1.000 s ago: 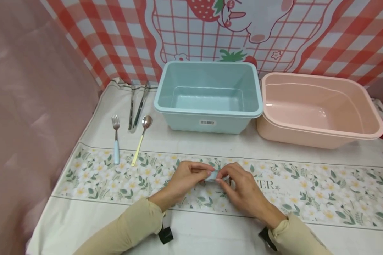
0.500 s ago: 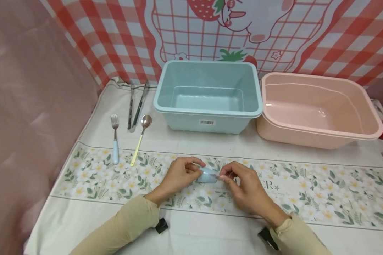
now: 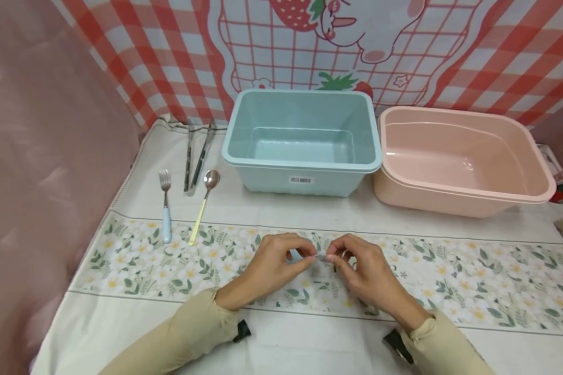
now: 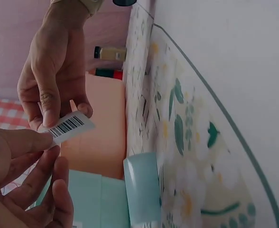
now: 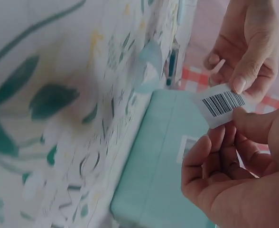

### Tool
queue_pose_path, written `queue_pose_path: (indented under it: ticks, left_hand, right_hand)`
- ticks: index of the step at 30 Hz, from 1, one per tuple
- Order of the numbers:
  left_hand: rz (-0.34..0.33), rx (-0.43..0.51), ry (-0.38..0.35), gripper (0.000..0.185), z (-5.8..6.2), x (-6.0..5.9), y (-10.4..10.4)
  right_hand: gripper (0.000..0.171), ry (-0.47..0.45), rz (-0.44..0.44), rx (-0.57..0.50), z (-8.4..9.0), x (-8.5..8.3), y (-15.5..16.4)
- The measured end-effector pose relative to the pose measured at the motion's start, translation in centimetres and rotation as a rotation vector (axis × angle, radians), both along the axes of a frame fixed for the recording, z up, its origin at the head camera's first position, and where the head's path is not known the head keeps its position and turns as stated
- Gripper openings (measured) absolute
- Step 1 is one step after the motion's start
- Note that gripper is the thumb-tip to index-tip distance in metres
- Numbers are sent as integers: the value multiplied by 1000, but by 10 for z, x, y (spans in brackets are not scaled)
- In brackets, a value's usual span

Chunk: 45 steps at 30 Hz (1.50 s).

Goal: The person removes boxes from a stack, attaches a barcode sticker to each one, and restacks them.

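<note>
White barcode label [image 5: 219,105], black-striped, thin, tilted

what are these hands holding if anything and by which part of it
A white barcode label: the left hand and right hand both pinch it by its edges, near the same end.

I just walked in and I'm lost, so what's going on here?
A person's left hand and right hand each have a pinching grip on a small white barcode label. A light blue curved piece rests on the floral cloth; I can't tell what it is. Farther back stand a blue tub and a pink tub, with a fork, a spoon and tongs off to the left.
</note>
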<state>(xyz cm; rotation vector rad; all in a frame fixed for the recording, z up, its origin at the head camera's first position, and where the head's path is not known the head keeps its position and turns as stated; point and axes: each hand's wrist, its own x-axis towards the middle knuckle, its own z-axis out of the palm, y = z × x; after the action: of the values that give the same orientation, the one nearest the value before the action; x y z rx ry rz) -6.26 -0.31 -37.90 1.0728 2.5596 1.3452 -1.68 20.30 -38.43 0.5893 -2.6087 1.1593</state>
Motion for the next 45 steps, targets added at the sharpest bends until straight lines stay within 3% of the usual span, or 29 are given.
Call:
queue_pose_path:
  ticks: [9, 12, 18, 22, 28, 33, 34, 40, 45]
  left_hand:
    - [108, 95, -187, 4, 6, -8, 21]
    - [129, 156, -270, 4, 10, -11, 29]
    - [135, 296, -385, 8, 15, -16, 50]
    - [134, 306, -379, 9, 16, -16, 65]
    - [114, 280, -384, 11, 13, -20, 93]
    - [56, 261, -448, 20, 7, -23, 123]
    - [41, 256, -467, 23, 6, -24, 129]
    - [0, 206, -577, 37, 2, -23, 163]
    - [-39, 156, -573, 43, 1, -23, 185]
  right_hand:
    - [18, 18, -126, -79, 12, 1, 23]
    - [17, -19, -178, -199, 16, 1, 35]
    - [17, -236, -197, -544, 12, 5, 49]
    - [15, -189, -289, -606, 10, 6, 48]
    - [9, -84, -500, -564, 12, 9, 60]
    - [8, -22, -611, -428, 6, 9, 89]
    - [7, -2, -598, -442, 1, 9, 99]
    - [8, 18, -674, -418, -8, 6, 134]
    - [9, -37, -783, -348, -8, 4, 153]
